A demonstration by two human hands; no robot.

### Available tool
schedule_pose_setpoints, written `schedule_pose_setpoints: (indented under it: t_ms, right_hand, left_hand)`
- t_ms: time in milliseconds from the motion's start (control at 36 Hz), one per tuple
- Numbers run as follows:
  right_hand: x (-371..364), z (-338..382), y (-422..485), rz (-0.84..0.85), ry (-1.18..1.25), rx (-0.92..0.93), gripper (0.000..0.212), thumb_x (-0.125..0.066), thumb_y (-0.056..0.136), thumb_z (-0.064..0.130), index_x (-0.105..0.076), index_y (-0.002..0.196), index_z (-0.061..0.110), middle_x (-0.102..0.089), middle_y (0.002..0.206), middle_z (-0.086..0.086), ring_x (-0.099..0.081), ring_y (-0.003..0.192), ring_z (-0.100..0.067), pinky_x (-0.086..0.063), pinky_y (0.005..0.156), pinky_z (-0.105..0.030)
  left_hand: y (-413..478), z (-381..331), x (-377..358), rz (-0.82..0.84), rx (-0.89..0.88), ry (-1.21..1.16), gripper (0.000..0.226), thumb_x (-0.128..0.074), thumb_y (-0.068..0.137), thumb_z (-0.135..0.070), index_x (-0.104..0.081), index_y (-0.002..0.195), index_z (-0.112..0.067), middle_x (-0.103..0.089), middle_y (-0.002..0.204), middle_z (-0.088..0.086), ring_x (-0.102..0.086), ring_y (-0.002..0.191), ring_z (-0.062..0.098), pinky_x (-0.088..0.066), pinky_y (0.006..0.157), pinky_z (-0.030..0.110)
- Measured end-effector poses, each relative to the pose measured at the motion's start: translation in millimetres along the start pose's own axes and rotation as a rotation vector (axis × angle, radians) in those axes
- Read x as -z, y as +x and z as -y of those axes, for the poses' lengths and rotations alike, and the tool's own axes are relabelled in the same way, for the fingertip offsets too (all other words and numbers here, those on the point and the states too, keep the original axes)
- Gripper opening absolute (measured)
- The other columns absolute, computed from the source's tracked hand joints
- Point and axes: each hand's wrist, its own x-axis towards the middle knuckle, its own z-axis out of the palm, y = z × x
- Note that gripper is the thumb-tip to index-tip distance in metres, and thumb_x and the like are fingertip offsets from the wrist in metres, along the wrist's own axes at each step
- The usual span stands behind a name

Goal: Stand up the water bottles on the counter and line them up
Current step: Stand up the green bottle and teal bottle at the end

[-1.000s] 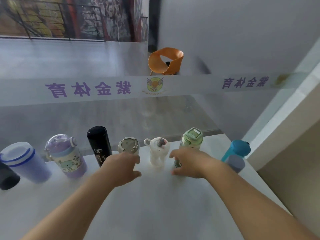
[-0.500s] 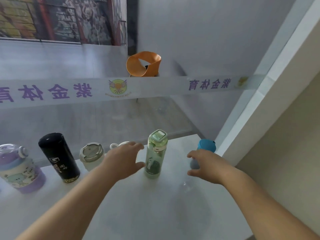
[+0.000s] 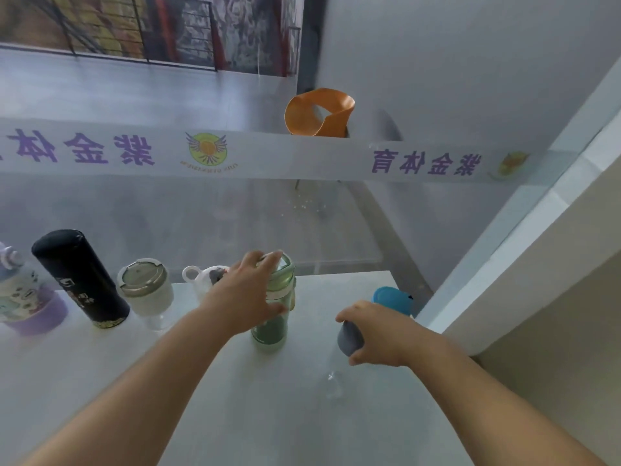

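Several bottles stand in a row along the back of the white counter. From the left: a purple cartoon bottle, a tall black flask, a white cup with a grey lid, a small white bottle with a loop handle, then an upright green bottle. My left hand is wrapped over the green bottle's top and upper body. My right hand grips the grey body of a blue-lidded bottle at the counter's right end.
A glass pane with a white banner of purple characters rises right behind the row. Through it I see an orange chair. A white window frame and beige wall close off the right side. A small water spot lies on the counter.
My left hand moved from the white-lidded cup and the small white bottle onto the green bottle. My right hand left the green bottle and closed on the blue-lidded one. The view panned right.
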Motion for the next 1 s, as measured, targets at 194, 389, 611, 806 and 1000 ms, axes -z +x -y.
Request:
schedule_pose_setpoints:
  t_ms: [194,389,611,806,1000]
  right_hand:
    - [3.2,-12.1,14.7,-0.017,0.012,0.097,0.056,-0.071,0.082,0.027,-0.046,0.132,0.024,-0.053,0.126,0.001,-0.056,0.108,-0.017,-0.044,0.09,-0.025]
    - [13.8,-23.8,34.9,-0.045,0.029,0.139,0.044,-0.071,0.081,0.026,-0.053,0.121,0.018,-0.059,0.118,-0.003,-0.058,0.102,-0.019,-0.046,0.085,-0.024]
    - [32.5,-36.9,64.9,-0.15,0.013,0.142,0.045,-0.073,0.078,0.029,-0.054,0.117,0.017,-0.056,0.114,-0.003,-0.057,0.099,-0.021,-0.051,0.087,-0.028]
    - [48.0,-52.1,95.6,-0.185,-0.004,0.079,0.042,-0.07,0.077,0.032,-0.053,0.112,0.019,-0.054,0.109,-0.003,-0.055,0.096,-0.024,-0.051,0.083,-0.037]
    - [54.7,-64.2,113.4,-0.173,0.006,0.016,0.038,-0.067,0.077,0.027,-0.053,0.111,0.018,-0.054,0.107,-0.004,-0.055,0.092,-0.023,-0.048,0.076,-0.033]
  left_hand:
    - [8.1,-8.4,-2.8,-0.023,0.073,-0.045,0.08,-0.07,0.077,-0.04,-0.025,0.143,-0.029,-0.036,0.136,0.001,-0.05,0.116,0.028,-0.038,0.098,0.04]
    - [20.1,-12.8,-4.7,-0.025,0.136,-0.077,0.072,-0.071,0.074,-0.037,-0.034,0.135,-0.029,-0.048,0.128,0.002,-0.054,0.109,0.027,-0.042,0.09,0.036]
    - [43.6,-18.8,-3.3,-0.013,0.088,-0.105,0.073,-0.072,0.077,-0.034,-0.032,0.138,-0.026,-0.044,0.135,0.002,-0.051,0.115,0.024,-0.044,0.091,0.034]
    - [69.7,-21.1,-1.9,-0.044,0.07,-0.129,0.075,-0.074,0.075,-0.033,-0.033,0.137,-0.025,-0.045,0.135,0.003,-0.05,0.114,0.023,-0.043,0.091,0.032]
    - [82.1,-21.8,-6.1,-0.006,0.055,-0.13,0.075,-0.073,0.075,-0.036,-0.032,0.137,-0.027,-0.045,0.134,0.002,-0.05,0.112,0.022,-0.044,0.091,0.033]
